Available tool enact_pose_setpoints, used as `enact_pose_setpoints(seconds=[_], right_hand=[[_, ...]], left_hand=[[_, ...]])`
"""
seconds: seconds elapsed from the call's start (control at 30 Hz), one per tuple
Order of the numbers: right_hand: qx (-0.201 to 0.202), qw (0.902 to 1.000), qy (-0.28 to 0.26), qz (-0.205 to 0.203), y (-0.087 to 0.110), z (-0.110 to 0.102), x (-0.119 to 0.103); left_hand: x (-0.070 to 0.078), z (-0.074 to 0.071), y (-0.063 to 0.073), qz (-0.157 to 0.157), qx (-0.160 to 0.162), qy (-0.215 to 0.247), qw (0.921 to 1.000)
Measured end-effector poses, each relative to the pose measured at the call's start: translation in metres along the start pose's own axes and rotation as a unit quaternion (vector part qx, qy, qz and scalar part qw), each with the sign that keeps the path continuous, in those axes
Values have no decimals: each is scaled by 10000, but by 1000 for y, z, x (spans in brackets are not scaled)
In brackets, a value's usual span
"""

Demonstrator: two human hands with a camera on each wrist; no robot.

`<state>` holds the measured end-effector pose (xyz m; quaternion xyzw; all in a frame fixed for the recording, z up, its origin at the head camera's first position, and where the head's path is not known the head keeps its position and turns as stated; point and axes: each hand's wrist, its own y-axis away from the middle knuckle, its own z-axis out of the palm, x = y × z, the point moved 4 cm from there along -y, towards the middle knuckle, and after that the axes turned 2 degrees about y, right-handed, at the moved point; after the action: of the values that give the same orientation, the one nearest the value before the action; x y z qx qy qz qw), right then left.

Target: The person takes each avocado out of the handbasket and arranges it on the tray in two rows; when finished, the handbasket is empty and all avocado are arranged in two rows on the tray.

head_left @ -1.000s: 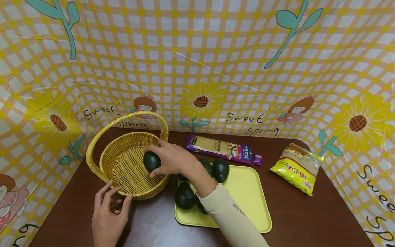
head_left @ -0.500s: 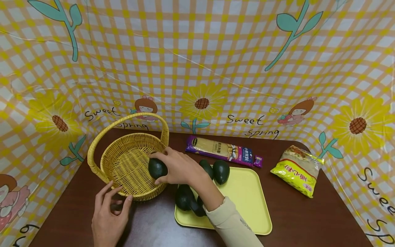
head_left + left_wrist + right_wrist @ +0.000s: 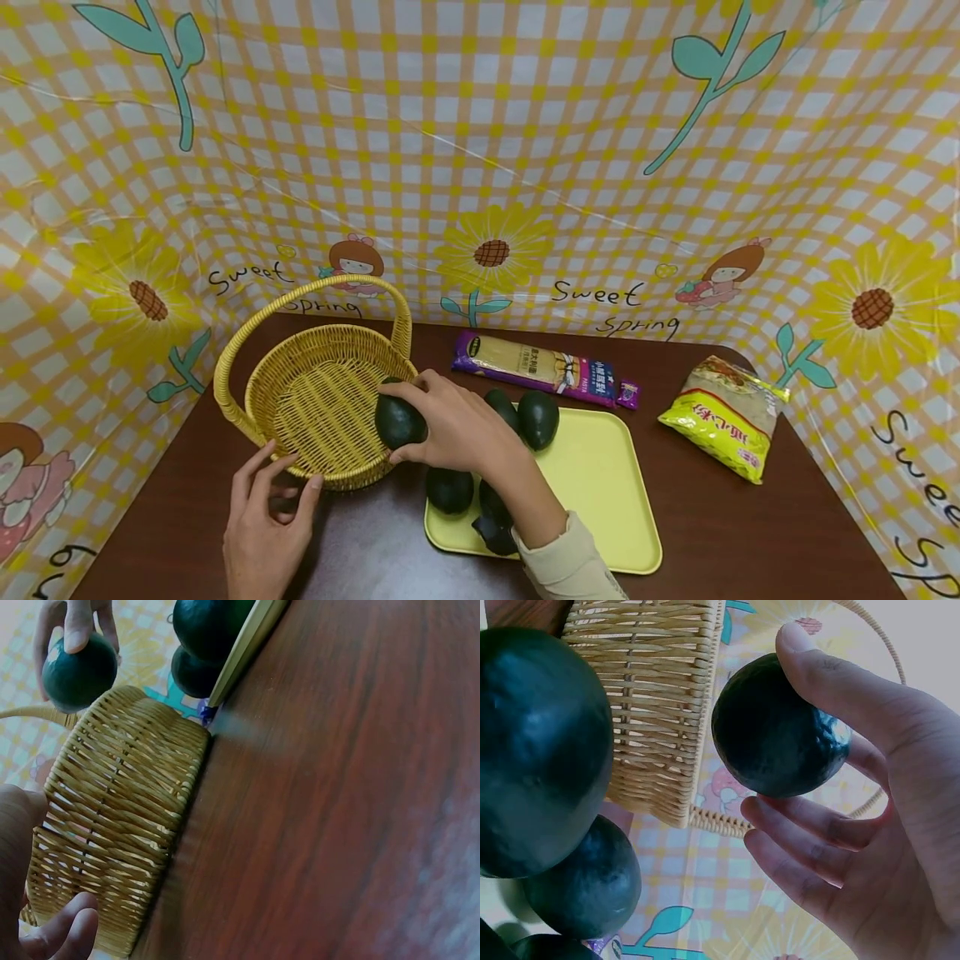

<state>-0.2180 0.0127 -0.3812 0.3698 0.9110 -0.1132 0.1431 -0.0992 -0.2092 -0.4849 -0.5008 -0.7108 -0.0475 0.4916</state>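
A dark green avocado (image 3: 397,423) is held in my right hand (image 3: 468,425), above the right rim of the yellow wicker basket (image 3: 322,412). In the right wrist view, thumb and fingers grip that avocado (image 3: 769,727) from opposite sides. My left hand (image 3: 266,525) rests at the basket's near-left rim, its fingers loosely bent. The left wrist view shows its fingertips beside the woven basket wall (image 3: 120,787). Several more avocados (image 3: 538,420) lie on the left part of a pale yellow tray (image 3: 596,492), partly hidden by the right forearm.
Behind the tray lies a purple pasta packet (image 3: 532,364) with a small purple sachet (image 3: 628,394) at its end. A yellow bag (image 3: 723,419) lies at the right. The basket's tall handle (image 3: 300,292) arches up. Checked cloth (image 3: 480,150) surrounds the brown table.
My right hand has carried the avocado rightward, from over the basket's inside to its right rim. Avocados at the tray's front left have shifted. The left hand has kept its place.
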Motion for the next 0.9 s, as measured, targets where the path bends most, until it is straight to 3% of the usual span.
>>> enact_pose_setpoints(seconds=[0.27, 0.9], right_hand=[[371, 9992, 9, -167, 16, -2, 0], [543, 9984, 68, 115, 47, -6, 15]], left_hand=[[0, 0, 0, -8, -32, 16, 10000], [0, 0, 0, 8, -31, 62, 10000]])
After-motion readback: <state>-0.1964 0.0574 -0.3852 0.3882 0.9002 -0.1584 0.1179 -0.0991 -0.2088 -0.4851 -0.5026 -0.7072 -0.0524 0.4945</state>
